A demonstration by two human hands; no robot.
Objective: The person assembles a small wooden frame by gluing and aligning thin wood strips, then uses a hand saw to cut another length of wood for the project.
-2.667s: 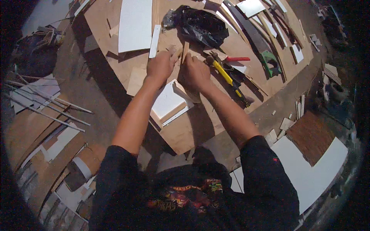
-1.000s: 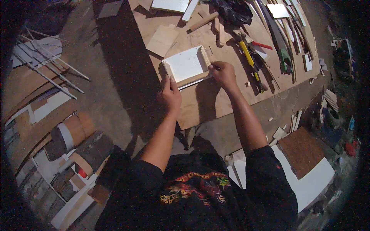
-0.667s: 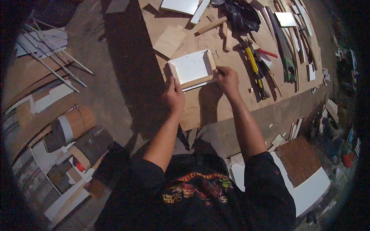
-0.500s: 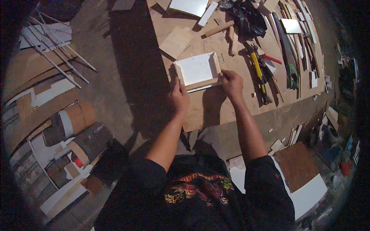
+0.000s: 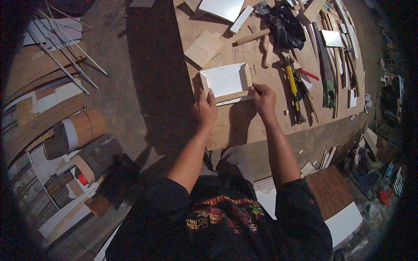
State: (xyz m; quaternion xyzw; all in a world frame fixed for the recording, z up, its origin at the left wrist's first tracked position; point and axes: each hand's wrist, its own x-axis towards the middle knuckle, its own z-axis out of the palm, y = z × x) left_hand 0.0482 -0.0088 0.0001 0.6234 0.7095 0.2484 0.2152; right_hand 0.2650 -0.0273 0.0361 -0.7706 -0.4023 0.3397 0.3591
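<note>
A small white board with raised wooden strips along its edges, forming a shallow box (image 5: 224, 81), lies near the bench's near-left corner. My left hand (image 5: 205, 107) grips its left side, thumb against the near strip. My right hand (image 5: 262, 98) is closed at the box's near-right corner, fingers pinched on the edge; whether something small is between them I cannot make out. Just behind are a pale plywood square (image 5: 203, 48) and loose wooden pieces (image 5: 252, 36). A yellow-handled hammer (image 5: 291, 82) and red-handled tool (image 5: 314, 76) lie to the right.
The plywood bench (image 5: 237, 133) carries a black plastic bag (image 5: 287, 27), white offcuts (image 5: 221, 8), long strips and a green-and-dark tool (image 5: 328, 93) at the right. Thin rods (image 5: 65, 52) and curved board pieces (image 5: 87, 126) lie on the left; boards (image 5: 331, 191) sit at the lower right.
From 2.7 seconds ago, my hands have left the wooden pieces by the bag and come down onto the box's two sides. In the last second the grip looks unchanged; mostly the view shifts.
</note>
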